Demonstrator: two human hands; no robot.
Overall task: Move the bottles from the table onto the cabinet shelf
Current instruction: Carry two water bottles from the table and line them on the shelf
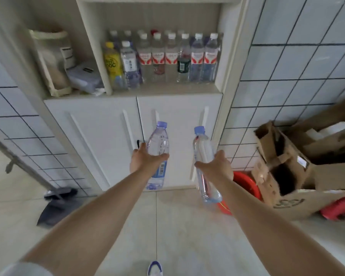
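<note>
Both held bottles [157,144] [202,156] are clear with pale blue caps. One shelf bottle [112,62] is yellow; others [157,56] carry red-and-white labels. The basin [245,184] is red.

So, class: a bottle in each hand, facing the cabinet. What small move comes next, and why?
Probably raise both bottles toward the shelf. The left hand and right hand each grip one below shelf height, and the shelf's front edge looks free.

The back row of bottles [145,33] on the shelf [163,89] shows only caps behind the front row, label print is too blurred to read, and the shoe [155,268] is cut by the bottom edge.
</note>
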